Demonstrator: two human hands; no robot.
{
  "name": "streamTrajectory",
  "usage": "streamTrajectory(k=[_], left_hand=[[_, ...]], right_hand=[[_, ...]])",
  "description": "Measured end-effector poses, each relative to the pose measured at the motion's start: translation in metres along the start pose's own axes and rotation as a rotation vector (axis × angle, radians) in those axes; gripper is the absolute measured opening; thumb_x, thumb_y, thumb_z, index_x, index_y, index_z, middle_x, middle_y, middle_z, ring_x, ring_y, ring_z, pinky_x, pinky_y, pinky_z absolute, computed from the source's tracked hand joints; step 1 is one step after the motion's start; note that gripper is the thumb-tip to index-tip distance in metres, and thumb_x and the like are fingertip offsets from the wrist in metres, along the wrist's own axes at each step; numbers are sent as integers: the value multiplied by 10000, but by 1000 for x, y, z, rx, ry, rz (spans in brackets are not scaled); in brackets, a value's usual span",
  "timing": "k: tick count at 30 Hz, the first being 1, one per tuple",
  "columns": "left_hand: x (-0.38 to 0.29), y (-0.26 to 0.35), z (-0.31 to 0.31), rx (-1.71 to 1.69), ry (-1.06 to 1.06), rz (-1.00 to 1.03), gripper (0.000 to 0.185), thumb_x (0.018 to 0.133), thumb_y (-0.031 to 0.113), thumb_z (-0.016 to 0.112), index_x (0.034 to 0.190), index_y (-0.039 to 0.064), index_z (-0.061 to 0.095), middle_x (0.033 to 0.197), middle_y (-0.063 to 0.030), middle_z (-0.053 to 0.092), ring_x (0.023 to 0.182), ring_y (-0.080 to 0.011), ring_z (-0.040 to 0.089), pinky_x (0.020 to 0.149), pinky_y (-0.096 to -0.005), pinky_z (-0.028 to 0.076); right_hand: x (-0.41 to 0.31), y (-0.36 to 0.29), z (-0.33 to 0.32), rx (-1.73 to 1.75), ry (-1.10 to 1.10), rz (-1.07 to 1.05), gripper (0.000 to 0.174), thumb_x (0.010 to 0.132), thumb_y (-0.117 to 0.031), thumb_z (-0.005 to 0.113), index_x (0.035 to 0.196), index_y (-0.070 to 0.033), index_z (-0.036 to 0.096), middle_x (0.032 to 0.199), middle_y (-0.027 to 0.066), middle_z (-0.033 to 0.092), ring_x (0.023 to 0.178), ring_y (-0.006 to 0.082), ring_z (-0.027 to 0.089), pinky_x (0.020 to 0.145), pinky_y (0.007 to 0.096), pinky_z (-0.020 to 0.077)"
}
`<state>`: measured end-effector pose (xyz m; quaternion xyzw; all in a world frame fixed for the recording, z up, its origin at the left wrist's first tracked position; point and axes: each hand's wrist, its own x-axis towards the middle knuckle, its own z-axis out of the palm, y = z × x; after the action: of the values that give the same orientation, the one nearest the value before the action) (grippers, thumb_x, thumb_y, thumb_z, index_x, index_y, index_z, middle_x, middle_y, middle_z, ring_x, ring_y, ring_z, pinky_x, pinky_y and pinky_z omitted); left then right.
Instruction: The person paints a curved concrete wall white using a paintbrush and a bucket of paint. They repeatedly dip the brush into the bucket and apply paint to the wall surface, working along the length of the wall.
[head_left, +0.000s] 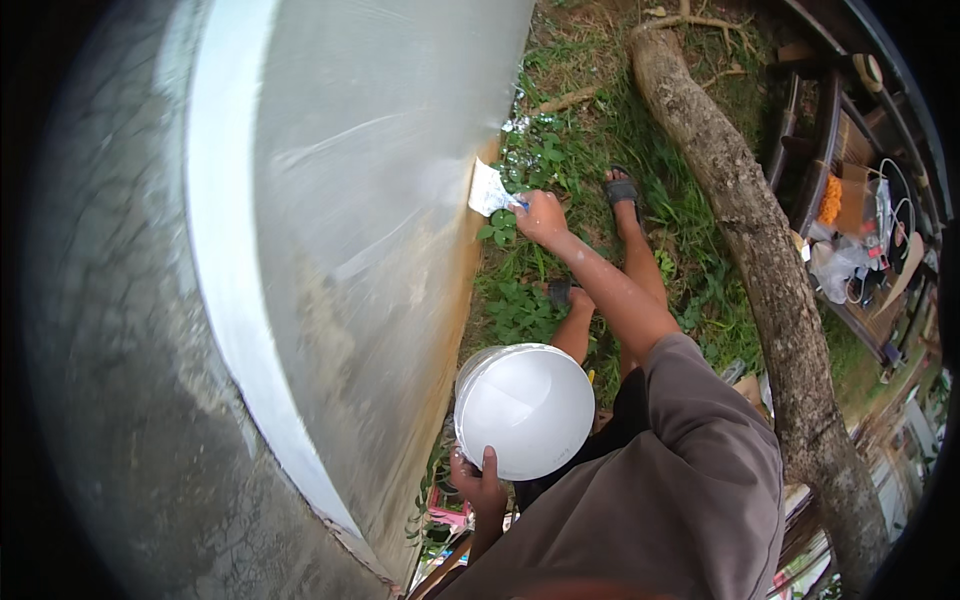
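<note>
My right hand (541, 217) grips the handle of a paintbrush (489, 187) whose wide bristles are coated in white paint. The bristles lie against the lower edge of a grey concrete wall (360, 202), where the surface is stained brownish orange. White specks dot my hand and forearm. My left hand (480, 484) holds a white plastic bucket (525, 412) by its rim, thumb over the edge, close to the wall at waist height. The bucket's inside looks white; how much paint it holds I cannot tell. A white painted band (225, 187) curves along the wall's upper edge.
Grass and leafy weeds (525, 307) grow at the wall's foot, around my sandalled feet. A thick tree trunk (742, 187) leans close on the right. Beyond it stands a wooden bench (855, 142) with plastic bags, cardboard and other items. A pink object (448, 511) lies below the bucket.
</note>
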<state>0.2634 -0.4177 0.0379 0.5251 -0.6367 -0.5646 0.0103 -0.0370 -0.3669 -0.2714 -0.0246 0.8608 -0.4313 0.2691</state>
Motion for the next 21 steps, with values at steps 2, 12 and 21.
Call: streamTrajectory(k=[2,12,21], left_hand=[[-11,1,-11,-5,28,37,245,887,55,598,1083,-38,485,1001,-96,576,882,-132,539,789,-289,432],[-57,7,-45,-64,82,92,232,879,19,590,1078,-56,499,1034,-125,586,940,-147,546,833,-299,432],[-103,30,-35,-231,279,140,177,884,20,600,1016,-41,500,950,-96,591,868,-132,543,770,-282,435]], right_hand=[[-27,-36,-27,57,-15,-88,298,815,-246,645,987,-7,692,809,219,659,747,399,629,714,447,481],[-159,-155,-136,699,-279,-58,265,855,-147,670,1070,7,681,709,-6,616,616,49,520,526,223,416],[-129,-105,-78,-7,-20,13,286,813,-240,651,966,-3,701,764,206,673,726,344,654,698,425,495]])
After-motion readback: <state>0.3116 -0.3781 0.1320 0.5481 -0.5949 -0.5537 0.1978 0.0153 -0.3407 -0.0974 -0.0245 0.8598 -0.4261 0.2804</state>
